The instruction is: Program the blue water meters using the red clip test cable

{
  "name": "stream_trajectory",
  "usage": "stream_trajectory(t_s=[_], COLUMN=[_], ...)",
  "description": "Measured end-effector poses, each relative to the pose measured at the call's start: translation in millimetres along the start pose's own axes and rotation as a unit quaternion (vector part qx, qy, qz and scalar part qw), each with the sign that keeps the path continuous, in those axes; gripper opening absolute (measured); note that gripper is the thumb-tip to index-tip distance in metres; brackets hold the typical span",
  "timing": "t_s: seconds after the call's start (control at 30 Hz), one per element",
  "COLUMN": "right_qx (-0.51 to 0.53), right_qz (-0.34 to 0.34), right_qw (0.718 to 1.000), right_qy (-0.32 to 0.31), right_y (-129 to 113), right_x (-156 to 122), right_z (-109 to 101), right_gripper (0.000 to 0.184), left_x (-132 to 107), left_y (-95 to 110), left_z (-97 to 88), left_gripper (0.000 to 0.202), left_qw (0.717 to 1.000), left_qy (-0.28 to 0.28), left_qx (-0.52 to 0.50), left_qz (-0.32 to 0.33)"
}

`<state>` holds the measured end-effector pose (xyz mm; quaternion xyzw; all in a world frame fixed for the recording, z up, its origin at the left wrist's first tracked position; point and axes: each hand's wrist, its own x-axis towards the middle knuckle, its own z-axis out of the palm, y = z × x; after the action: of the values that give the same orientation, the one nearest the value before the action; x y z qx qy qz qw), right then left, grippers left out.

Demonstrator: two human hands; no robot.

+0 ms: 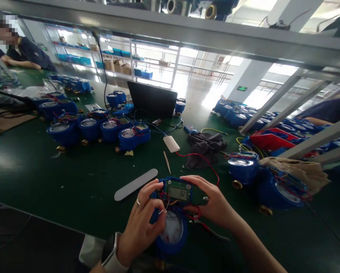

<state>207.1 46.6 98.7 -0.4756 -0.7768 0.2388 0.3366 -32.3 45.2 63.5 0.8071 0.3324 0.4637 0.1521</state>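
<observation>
A blue water meter [172, 231] with a round dial and a small LCD module [178, 192] on top sits at the near edge of the green table [73, 178]. My left hand [143, 223], with a ring and a wrist watch, grips the meter's left side, fingers curled against the module and its red wires. My right hand [212, 201] holds the module's right end, fingers wrapped over it. A red wire [201, 157] runs from the module toward a white box [171, 144].
A grey flat strip [136, 184] lies left of the meter. Rows of blue meters [98, 129] stand at the back left, more blue meters [261, 178] at the right under a cloth. A laptop [152, 99], a dark rag [204, 148] and metal frame bars [286, 94] are beyond. Other people sit at far left and right.
</observation>
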Motion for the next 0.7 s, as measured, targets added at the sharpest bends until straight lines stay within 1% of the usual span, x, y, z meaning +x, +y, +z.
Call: stream_trajectory(t_s=[0.1,0.23,0.3,0.37,0.43,0.5,0.53,0.63,0.7], right_qx=[-0.002,-0.009,-0.010,-0.007,0.000,0.014,0.024,0.067,0.099], right_qz=[0.000,0.009,0.011,0.007,0.008,0.026,0.046,0.128,0.164], right_qw=[1.000,1.000,1.000,1.000,1.000,0.999,0.999,0.989,0.982], right_qy=[0.010,0.020,0.015,0.001,-0.009,-0.012,-0.011,-0.001,0.000], right_y=[-1.6,-8.6,-10.3,-9.8,-7.5,-3.9,-2.1,2.5,4.5], right_x=[-0.3,-0.6,-1.4,-3.2,-5.3,-7.1,-7.9,-10.1,-11.6], right_z=[-0.7,-2.7,-2.7,-1.9,-1.2,-1.0,-1.2,-2.7,-4.1], right_gripper=[0.066,0.064,0.065,0.066,0.067,0.066,0.065,0.063,0.064], left_x=[-0.2,-4.4,-9.5,-15.3,-20.4,-24.3,-25.8,-28.3,-27.6], left_y=[-10.0,-19.5,-21.4,-21.3,-20.2,-19.6,-19.8,-23.0,-26.6], left_z=[-6.3,-10.8,-10.7,-10.5,-11.4,-14.4,-16.5,-23.4,-26.4], left_gripper=[0.015,0.014,0.016,0.020,0.027,0.027,0.025,0.019,0.017], left_qw=[0.998,0.994,0.992,0.995,0.999,0.999,0.999,0.999,0.998], left_qy=[0.018,0.029,0.034,0.036,0.034,0.032,0.034,0.027,0.030], left_qx=[0.020,0.010,0.010,0.000,-0.016,-0.027,-0.027,-0.036,-0.049], left_qz=[0.059,0.108,0.119,0.090,0.031,-0.008,-0.012,0.007,-0.016])
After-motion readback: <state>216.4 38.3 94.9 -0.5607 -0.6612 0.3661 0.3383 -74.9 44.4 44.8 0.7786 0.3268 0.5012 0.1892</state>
